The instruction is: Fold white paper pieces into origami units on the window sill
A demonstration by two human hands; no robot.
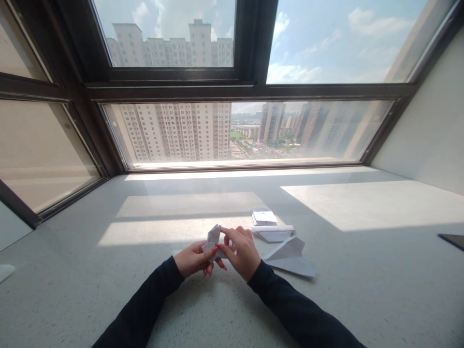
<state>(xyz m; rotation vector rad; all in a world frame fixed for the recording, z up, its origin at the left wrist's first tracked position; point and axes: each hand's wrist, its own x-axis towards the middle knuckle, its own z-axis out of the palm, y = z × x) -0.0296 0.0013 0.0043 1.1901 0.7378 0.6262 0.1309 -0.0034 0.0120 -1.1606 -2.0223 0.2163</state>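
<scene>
A small piece of folded white paper point(213, 235) is held up between both hands above the pale speckled sill, one pointed flap standing upright. My left hand point(195, 258) grips it from the left, thumb on the near side and fingers beneath. From the right, my right hand point(241, 249) pinches it, with the index fingertip at the top of the flap and the thumb lower down near the left thumb. The fingers hide part of the paper's lower folds.
Right of my hands lie a folded paper plane point(290, 258), a flat folded paper piece point(273, 233) and a square folded paper point(264, 217). A dark flat object point(453, 240) sits at the right edge, a white object point(5, 271) at the left. Windows point(250, 130) rise behind the sill.
</scene>
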